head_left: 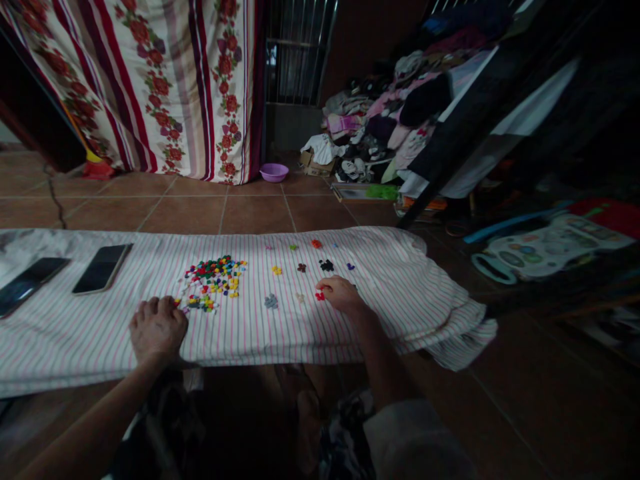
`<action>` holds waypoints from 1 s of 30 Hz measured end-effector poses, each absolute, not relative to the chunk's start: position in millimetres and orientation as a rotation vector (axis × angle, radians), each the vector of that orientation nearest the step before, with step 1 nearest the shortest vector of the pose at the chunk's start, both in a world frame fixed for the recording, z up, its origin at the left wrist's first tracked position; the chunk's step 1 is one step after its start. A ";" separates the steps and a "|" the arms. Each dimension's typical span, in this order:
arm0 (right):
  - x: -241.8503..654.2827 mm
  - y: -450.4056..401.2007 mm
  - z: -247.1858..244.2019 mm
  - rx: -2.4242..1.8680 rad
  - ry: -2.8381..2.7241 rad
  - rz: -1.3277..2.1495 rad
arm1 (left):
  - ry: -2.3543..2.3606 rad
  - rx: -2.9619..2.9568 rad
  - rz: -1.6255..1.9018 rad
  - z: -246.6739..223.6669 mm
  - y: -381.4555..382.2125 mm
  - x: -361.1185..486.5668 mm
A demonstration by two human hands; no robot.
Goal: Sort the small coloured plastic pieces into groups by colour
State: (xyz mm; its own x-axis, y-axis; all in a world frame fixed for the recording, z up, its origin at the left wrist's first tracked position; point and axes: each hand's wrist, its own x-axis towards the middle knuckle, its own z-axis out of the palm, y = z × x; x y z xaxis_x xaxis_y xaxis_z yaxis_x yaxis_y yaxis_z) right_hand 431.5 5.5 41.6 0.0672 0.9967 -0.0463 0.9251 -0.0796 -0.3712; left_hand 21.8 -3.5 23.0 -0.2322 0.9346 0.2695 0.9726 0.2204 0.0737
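Observation:
My right hand (341,293) is over the right part of the striped cloth, its thumb and fingers pinched together just above a small group of red pieces (320,297). Whatever lies between the fingertips is too small to make out. Resting on the cloth, my left hand (157,327) has its fingers bent but apart, by the near left edge of a mixed pile of small coloured pieces (215,268). Around my right hand lie little single-colour groups: black pieces (327,265), brown pieces (301,268), yellow pieces (277,270), grey pieces (271,301), beige pieces (300,298) and dark blue pieces (351,266).
The striped cloth (400,293) covers a long low surface. Two phones, a dark one (31,283) and another (103,269), lie at the left. Orange pieces (316,244) sit farther back. Beyond are a curtain (190,87), a purple basin (274,173) and heaped clothes (380,120).

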 end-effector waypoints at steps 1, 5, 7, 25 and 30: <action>432.3 5.5 40.5 -2.101 -1.955 0.434 | -2.319 -1.831 -0.344 22.7 -3.5 21.7; 435.1 5.5 37.2 -2.058 -1.979 0.491 | -2.317 -1.834 -0.361 22.2 -3.4 21.6; 435.9 5.4 37.0 -2.047 -1.989 0.511 | -2.321 -1.837 -0.363 21.8 -3.2 21.4; 427.4 -3.1 46.4 -2.032 -2.133 0.603 | -2.299 -1.829 -0.326 21.0 -3.4 21.2; 429.4 0.5 42.8 -2.023 -2.130 0.583 | -2.312 -1.837 -0.317 20.3 -2.2 20.1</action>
State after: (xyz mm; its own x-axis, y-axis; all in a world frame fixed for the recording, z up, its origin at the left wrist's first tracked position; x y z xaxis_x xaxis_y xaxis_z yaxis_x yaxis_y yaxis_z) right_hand 429.4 0.5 42.8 -0.0816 0.9842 -0.1574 0.9272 0.0170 -0.3743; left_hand 20.1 -2.2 20.3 -0.2257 0.9378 0.2637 0.9742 0.2178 0.0593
